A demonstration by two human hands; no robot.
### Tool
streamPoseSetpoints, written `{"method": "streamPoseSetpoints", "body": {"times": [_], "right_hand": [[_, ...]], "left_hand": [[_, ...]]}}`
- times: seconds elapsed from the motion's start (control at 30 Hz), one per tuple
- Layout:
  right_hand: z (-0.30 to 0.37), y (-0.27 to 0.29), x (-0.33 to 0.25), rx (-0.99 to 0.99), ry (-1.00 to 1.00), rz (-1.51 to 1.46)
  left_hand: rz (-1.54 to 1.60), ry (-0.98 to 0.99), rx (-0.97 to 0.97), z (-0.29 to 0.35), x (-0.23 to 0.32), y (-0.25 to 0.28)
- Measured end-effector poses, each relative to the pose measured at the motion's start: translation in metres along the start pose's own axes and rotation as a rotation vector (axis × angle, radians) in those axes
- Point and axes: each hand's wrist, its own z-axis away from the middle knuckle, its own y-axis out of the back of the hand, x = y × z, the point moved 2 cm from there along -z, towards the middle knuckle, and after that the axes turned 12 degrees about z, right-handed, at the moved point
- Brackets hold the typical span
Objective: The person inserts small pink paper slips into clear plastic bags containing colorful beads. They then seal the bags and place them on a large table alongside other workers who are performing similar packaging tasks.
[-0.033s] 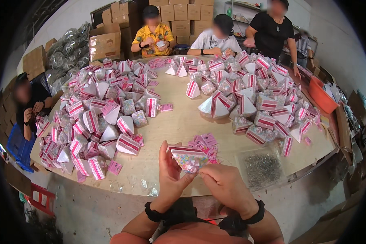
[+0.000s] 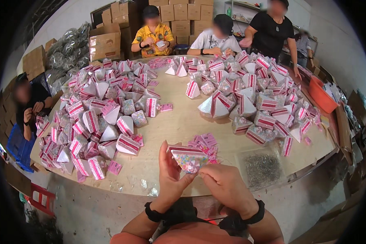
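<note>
My left hand [image 2: 173, 177] holds a toy cake slice [image 2: 189, 158] just above the table's near edge. Pastel sprinkle-like bits cover the slice, and its layered side is white with deep pink stripes. The fingers of my right hand [image 2: 225, 181] are pinched together at the slice's near end; whatever is between them is too small to make out. Just beyond the slice lies a heap of small pink cards [image 2: 205, 141], partly hidden by it. Right of my right hand is a clear shallow tray [image 2: 248, 185] full of thin metal pieces.
Large piles of similar cake slices cover the table [image 2: 173, 122] at left [image 2: 91, 122] and right [image 2: 268, 103]. Several people sit or stand around it. An orange tub [image 2: 323, 95] is at the right edge, with cardboard boxes [image 2: 181, 14] stacked behind.
My hands and the cake slice hold the same place. At the back right, the standing person's hand has shifted slightly to the left.
</note>
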Motion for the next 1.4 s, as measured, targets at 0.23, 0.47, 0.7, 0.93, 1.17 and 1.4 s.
{"method": "streamPoseSetpoints", "body": {"times": [0.23, 0.47, 0.7, 0.93, 1.17, 1.4], "right_hand": [[-0.001, 0.003, 0.001, -0.080, -0.037, 0.094], [-0.002, 0.003, 0.006, -0.083, -0.076, 0.031], [-0.001, 0.002, 0.007, -0.050, -0.102, 0.013], [0.004, -0.008, 0.010, 0.019, -0.049, 0.208], [0.003, -0.019, 0.011, 0.022, -0.076, 0.243], [-0.002, -0.023, 0.016, -0.004, -0.176, -0.072]], "left_hand": [[-0.187, -0.051, -0.029, 0.002, 0.003, 0.000], [-0.272, -0.074, -0.056, 0.002, 0.005, -0.002], [-0.281, -0.052, -0.051, 0.004, 0.003, 0.000], [-0.412, -0.043, -0.074, 0.004, -0.002, -0.001], [-0.771, -0.096, -0.082, 0.008, -0.003, 0.009], [-0.757, -0.080, -0.105, 0.005, 0.004, 0.009]]}}
